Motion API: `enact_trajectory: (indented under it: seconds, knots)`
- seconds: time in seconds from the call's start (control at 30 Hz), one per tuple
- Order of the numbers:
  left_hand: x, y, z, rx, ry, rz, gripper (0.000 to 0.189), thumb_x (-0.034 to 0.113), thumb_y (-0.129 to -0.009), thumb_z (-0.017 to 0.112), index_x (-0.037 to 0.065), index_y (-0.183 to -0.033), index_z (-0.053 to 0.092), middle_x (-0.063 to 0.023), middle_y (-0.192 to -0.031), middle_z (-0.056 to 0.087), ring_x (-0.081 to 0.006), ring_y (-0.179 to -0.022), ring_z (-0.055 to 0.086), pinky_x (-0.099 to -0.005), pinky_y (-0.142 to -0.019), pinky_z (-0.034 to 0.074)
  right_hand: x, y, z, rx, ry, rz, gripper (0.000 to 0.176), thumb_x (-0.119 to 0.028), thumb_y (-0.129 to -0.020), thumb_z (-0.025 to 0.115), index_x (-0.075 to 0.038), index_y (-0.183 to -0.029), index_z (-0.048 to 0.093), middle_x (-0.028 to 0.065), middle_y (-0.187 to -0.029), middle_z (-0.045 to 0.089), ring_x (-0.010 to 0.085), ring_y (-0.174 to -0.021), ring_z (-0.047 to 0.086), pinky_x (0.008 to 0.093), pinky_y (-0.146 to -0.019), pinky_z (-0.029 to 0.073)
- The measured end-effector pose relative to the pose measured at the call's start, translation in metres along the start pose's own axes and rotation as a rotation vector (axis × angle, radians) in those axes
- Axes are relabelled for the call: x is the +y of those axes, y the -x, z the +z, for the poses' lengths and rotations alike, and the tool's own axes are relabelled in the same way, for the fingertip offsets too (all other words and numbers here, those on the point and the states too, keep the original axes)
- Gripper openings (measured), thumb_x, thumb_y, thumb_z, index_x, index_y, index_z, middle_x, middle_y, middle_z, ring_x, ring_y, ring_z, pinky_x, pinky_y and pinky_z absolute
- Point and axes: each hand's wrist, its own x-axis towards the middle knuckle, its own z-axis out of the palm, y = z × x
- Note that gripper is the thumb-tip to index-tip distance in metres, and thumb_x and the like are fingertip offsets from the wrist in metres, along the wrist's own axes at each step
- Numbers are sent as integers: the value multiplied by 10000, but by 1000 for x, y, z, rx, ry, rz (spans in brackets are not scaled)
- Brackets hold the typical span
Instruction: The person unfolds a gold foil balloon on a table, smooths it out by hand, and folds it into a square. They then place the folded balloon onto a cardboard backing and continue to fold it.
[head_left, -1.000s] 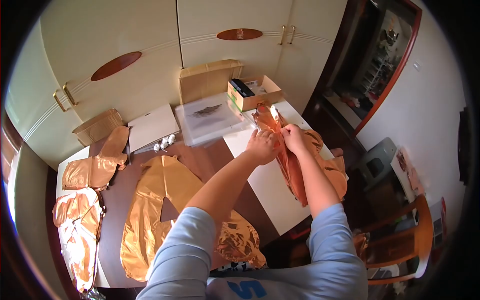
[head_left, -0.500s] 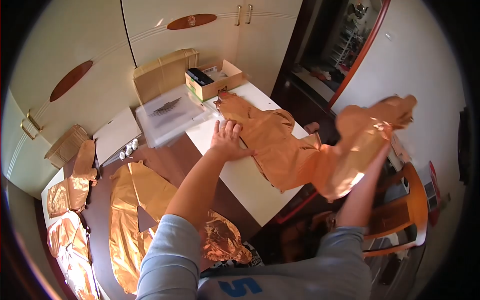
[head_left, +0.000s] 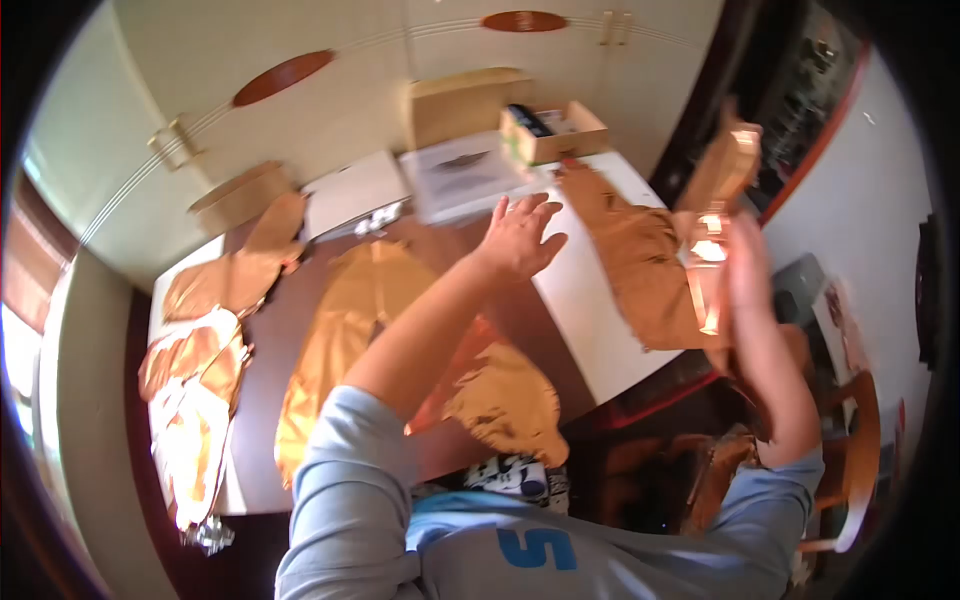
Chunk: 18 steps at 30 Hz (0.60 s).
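Observation:
A deflated copper foil balloon lies partly on the white right side of the table. Its other end is lifted past the table's right edge, blurred and glinting. My right hand holds that raised part; motion smears its fingers. Over the middle of the table, my left hand is open with fingers spread, just left of this balloon and not gripping anything. Below my left forearm lies another flat copper foil piece. A long flat foil balloon rests left of that forearm, partly covered by it.
More crumpled foil pieces lie along the table's left side. At the back stand an open cardboard box, a clear plastic sheet and a pale flat board. A wooden chair stands at right.
My left hand has come off the foil balloon and moved up and left of it. My right hand has swung the balloon's loose end upward. The view has turned left.

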Motion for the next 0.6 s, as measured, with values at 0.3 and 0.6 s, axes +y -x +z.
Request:
enact_trajectory:
  seconds: [0.3, 0.6]
  knots:
    - [-69, 328, -141, 77, -316, -219, 641, 303, -716, 806, 57, -1273, 605, -197, -1436, 480, -418, -1416, 352, -575, -1153, 278, -19, 85, 328, -317, 97, -82, 217, -227, -935, 557, -15, -889, 568, 170, -883, 624, 317, -799, 616, 452, -706, 492]
    - [-19, 382, -99, 160, -259, -299, 680, 360, -805, 728, 24, -1358, 517, -223, -1413, 466, -425, -1359, 387, -535, -1142, 285, 43, 111, 435, -317, 513, -308, 193, -238, -927, 558, -54, -923, 616, 160, -1001, 654, 375, -916, 647, 519, -778, 512]
